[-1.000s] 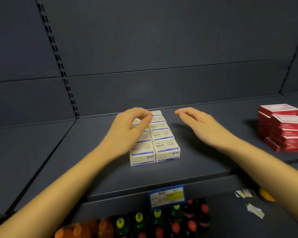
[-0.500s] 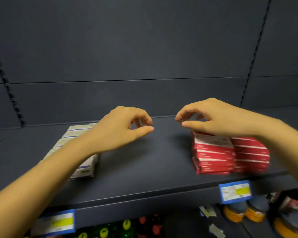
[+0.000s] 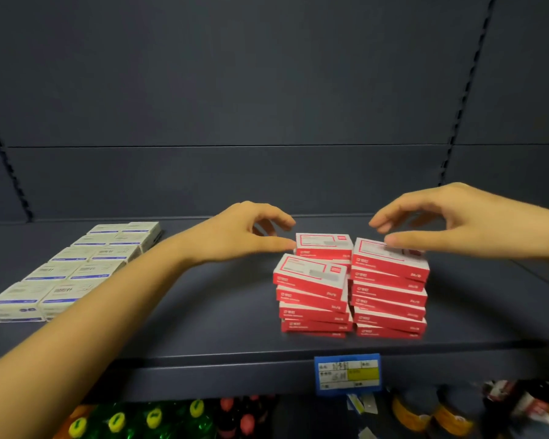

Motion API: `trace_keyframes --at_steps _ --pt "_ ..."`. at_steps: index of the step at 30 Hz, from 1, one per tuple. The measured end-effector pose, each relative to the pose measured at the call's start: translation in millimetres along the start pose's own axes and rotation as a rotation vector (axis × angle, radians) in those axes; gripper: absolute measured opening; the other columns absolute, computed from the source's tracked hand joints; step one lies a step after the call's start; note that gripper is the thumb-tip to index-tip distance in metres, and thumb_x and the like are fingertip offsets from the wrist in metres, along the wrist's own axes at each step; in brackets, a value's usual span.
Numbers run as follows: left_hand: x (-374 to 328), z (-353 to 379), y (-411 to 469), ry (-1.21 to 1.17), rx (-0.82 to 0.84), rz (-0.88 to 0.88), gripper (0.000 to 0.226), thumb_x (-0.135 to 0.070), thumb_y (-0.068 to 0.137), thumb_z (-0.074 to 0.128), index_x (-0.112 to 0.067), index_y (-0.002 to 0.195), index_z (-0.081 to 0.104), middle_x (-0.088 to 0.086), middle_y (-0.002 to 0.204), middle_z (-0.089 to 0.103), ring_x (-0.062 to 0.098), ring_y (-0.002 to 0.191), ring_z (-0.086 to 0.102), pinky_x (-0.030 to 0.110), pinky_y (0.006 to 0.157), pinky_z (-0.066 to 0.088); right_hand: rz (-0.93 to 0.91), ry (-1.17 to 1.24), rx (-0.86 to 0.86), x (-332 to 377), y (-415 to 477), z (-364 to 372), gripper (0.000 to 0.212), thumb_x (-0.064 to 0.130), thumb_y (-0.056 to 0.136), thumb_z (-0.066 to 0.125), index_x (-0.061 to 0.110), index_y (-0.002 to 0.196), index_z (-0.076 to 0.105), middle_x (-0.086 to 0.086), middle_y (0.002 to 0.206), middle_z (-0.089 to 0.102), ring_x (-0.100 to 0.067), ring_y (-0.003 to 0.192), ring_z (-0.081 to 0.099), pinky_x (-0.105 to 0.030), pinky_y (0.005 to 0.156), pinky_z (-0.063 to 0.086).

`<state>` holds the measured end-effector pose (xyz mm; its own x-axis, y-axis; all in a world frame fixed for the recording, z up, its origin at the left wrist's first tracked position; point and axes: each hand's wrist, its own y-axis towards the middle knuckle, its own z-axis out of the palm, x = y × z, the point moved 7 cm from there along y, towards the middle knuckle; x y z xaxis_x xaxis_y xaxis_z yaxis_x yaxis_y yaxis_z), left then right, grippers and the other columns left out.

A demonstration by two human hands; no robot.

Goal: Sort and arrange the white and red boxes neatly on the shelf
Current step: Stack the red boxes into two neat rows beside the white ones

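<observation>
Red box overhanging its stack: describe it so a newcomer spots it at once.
On the dark shelf, right of the white boxes, stand red stacks. The overhanging red box tops the front left stack. It sits lower than neighbouring tops, jutting left.

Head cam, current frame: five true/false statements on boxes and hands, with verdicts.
1. The white boxes lie in two rows at the left of the shelf. True.
2. The red boxes lie in a single layer. False: they stand in stacks several boxes high.
3. The left hand grips a white box. False: it holds nothing, its thumb at the rear red stack.
4. The right hand is over the right-hand red stack. True.
5. A price tag sits on the shelf edge below the red boxes. True.
</observation>
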<state>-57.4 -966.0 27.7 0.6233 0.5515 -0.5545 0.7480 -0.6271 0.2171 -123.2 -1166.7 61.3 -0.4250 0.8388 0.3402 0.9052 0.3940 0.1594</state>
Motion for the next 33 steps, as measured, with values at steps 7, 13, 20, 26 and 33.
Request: trace_keyframes --at_steps 7,13,20,26,33 --pt "1.6 15.4 17.5 -0.197 0.139 -0.039 0.045 -0.044 0.065 0.066 -0.022 0.103 0.064 -0.006 0.097 0.070 0.011 0.092 0.067 0.015 0.076 0.055 -0.028 0.003 0.015 -10.8 -11.0 8.2 0.044 0.067 0.062 0.057 0.047 0.102 0.058 0.032 0.100 0.061 0.008 0.100 0.058 -0.018 0.081 0.050" --pt "6.2 13.0 20.2 -0.201 0.183 0.012 0.041 -0.038 0.071 0.065 -0.014 0.105 0.064 0.000 0.099 0.072 0.015 0.094 0.068 0.021 0.083 0.055 0.009 -0.126 -0.036 -13.7 -15.3 7.1 0.052 0.082 0.052 0.051 0.051 0.095 0.054 0.037 0.098 0.056 0.012 0.099 0.052 -0.027 0.078 0.054" --pt "39.7 -15.9 25.5 -0.057 -0.005 -0.025 0.029 -0.030 0.083 0.061 -0.016 0.108 0.062 -0.002 0.107 0.067 0.013 0.099 0.063 0.028 0.092 0.051 -0.006 -0.219 -0.018 -13.3 -4.7 4.2 0.057 0.090 0.057 0.036 0.053 0.097 0.052 0.037 0.101 0.055 0.009 0.096 0.055 -0.028 0.077 0.053" --pt "83.3 -18.1 43.1 0.130 -0.184 -0.169 0.032 -0.029 0.089 0.055 -0.008 0.114 0.056 0.003 0.111 0.057 0.014 0.096 0.053 0.023 0.080 0.041 -0.026 -0.034 -0.108 -23.1 48.1 -2.2 0.045 0.069 0.067 0.050 0.041 0.100 0.064 0.017 0.096 0.060 -0.004 0.088 0.059 -0.026 0.077 0.050" --pt "118.9 6.3 51.1 0.075 -0.076 -0.195 0.028 -0.024 0.091 0.054 -0.008 0.113 0.058 0.003 0.115 0.060 0.013 0.100 0.056 0.016 0.085 0.043 0.002 0.094 -0.069 -62.9 117.9 33.2 0.024 0.038 0.082 0.062 0.032 0.105 0.062 0.003 0.111 0.059 -0.010 0.094 0.059 -0.021 0.081 0.048"
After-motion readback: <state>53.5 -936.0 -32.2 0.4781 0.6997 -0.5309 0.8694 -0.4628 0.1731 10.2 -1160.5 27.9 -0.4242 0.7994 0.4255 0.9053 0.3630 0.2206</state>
